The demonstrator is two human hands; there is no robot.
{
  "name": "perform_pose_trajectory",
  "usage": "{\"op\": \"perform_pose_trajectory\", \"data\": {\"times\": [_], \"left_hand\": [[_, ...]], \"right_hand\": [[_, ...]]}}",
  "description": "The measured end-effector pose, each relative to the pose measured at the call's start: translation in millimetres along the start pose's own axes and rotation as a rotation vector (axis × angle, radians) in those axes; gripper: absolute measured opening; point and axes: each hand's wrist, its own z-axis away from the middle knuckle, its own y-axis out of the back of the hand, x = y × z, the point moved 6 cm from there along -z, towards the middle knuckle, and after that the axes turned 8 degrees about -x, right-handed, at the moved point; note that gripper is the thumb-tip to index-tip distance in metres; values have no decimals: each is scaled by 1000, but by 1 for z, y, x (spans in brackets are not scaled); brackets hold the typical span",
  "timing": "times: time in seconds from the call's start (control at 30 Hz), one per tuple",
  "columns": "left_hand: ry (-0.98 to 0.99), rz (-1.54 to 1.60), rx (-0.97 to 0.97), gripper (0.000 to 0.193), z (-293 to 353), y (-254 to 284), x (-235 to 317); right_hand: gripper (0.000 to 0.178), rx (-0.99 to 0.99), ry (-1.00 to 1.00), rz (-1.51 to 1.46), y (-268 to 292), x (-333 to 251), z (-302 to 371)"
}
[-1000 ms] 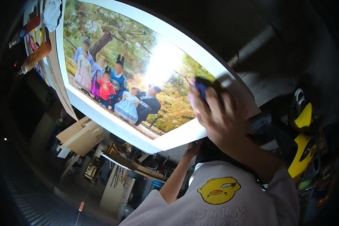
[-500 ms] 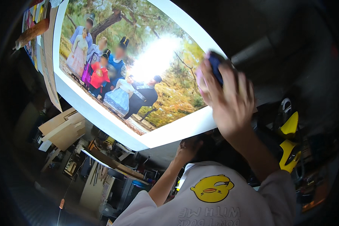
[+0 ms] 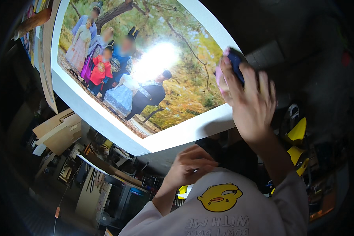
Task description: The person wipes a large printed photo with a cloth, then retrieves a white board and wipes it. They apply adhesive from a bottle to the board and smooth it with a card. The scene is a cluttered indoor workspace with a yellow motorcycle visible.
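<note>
Dim workshop clutter rings the view, its edges bending into black. At ten o'clock sits a worn tool with a rounded wooden handle (image 3: 32, 24); just inward, thin brown sheets (image 3: 46, 67) stand edge-on in a stack, their rims curved by the lens. Near nine o'clock are flat, straight-cut wooden boards (image 3: 63, 131), pale and overlapping at angles. Between seven and eight, a small orange piece (image 3: 58, 212) sits on a thin cord.

Toward eleven o'clock spreads the large photo print (image 3: 145, 74), smooth and glossy, with a hot white glare over autumn foliage and a group in colourful robes. Its broad white border (image 3: 185, 135) has a matte look.

Near six o'clock, the left hand (image 3: 193, 162) is loosely curled beside the shirt; whether its fingers enclose anything, I cannot tell. Around five is the pale fabric shirt (image 3: 259, 204), bearing a flat yellow bird design (image 3: 220, 197).

Between two and three, the right hand (image 3: 252, 98) is clamped on a blocky, dark blue and pink pad (image 3: 235, 65), which overlaps the print's right-hand edge; contact is unclear. Just past three are glossy, curved yellow parts (image 3: 297, 131).

Outlined lettering (image 3: 218, 228) beneath the bird appears upside down.
</note>
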Motion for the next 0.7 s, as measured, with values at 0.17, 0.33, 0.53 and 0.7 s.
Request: {"op": "perform_pose_trajectory", "data": {"times": [0.17,0.33,0.53,0.7], "left_hand": [[-57,-281,454,25,-4,34,9],[63,-552,593,29,0,49,7],[111,-763,625,49,-15,57,1],[147,-841,619,67,-29,59,-12]], "right_hand": [[58,45,21,-4,5,-5,-27],[70,-38,2,6,0,2,2],[71,8,61,14,2,1,-19],[67,-17,68,1,-1,5,-9]]}}
